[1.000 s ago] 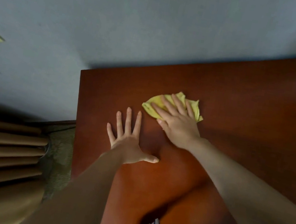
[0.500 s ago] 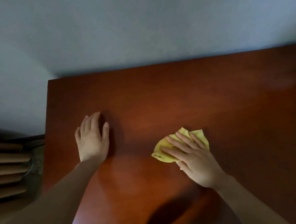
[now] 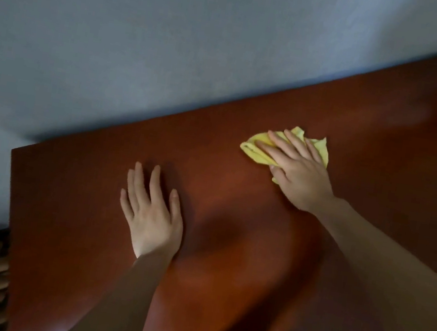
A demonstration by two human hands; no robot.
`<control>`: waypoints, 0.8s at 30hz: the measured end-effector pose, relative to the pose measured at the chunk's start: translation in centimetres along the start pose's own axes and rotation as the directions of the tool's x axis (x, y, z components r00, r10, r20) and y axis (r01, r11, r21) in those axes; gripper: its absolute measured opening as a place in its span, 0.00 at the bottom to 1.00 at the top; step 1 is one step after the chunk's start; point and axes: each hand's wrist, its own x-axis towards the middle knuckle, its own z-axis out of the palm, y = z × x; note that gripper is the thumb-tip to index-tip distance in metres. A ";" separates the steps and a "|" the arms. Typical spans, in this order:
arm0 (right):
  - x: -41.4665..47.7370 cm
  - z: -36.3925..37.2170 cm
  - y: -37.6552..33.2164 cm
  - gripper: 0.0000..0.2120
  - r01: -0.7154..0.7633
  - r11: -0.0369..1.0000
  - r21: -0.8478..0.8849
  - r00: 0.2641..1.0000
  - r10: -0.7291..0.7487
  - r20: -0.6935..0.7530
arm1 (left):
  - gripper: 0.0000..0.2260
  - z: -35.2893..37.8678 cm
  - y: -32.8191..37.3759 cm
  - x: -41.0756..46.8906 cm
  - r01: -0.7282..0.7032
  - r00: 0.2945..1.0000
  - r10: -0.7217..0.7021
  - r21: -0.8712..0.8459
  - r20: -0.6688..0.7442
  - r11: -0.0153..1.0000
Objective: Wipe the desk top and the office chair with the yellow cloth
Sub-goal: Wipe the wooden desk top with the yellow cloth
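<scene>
The right hand point(image 3: 297, 172) presses the yellow cloth point(image 3: 259, 150) flat-fingered onto the desk top point(image 3: 226, 252) (near its wall-side edge); the left hand point(image 3: 153, 216) lies flat, holding nothing, nearer the desk's left edge.

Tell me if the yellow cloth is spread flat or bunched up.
Bunched up: the yellow cloth shows folds and a ruffled edge under the right hand, pressed on the desk top.

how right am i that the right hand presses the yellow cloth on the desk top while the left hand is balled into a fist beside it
Partly. The left hand is not a fist: in the head view its fingers lie straight and flat on the desk top. The rest holds: the right hand presses the yellow cloth on the desk top.
</scene>
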 end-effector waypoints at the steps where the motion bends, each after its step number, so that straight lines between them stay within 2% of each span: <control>1: 1.3 -0.2 0.2 0.24 -0.022 1.000 0.001 1.000 0.022 -0.003 | 0.26 0.2 0.0 0.1 0.012 1.000 -0.012 0.029 0.018 1.000; 7: 8.4 -0.9 -0.9 0.23 -0.193 0.980 0.040 0.976 0.187 0.110 | 0.28 0.6 0.4 0.5 0.013 0.998 -0.020 0.112 0.063 0.994; 10: 10.1 -0.4 -3.7 0.24 -0.214 0.976 0.045 0.970 0.207 0.131 | 0.28 0.8 0.3 0.6 0.006 0.997 -0.016 0.132 0.078 0.991; 17: 6.4 2.0 -10.7 0.23 0.071 0.997 0.012 0.995 -0.072 0.067 | 0.29 0.6 0.2 0.8 0.017 0.996 -0.030 0.161 0.082 0.987; 20: 1.9 2.9 -11.2 0.23 0.217 0.976 0.019 0.976 -0.217 0.024 | 0.29 0.5 0.3 0.9 0.025 0.995 -0.041 0.162 0.094 0.986; 24: -4.1 3.7 -9.3 0.20 0.359 0.933 -0.012 0.933 -0.358 0.046 | 0.30 0.3 0.5 0.6 0.013 0.993 -0.032 0.164 0.116 0.986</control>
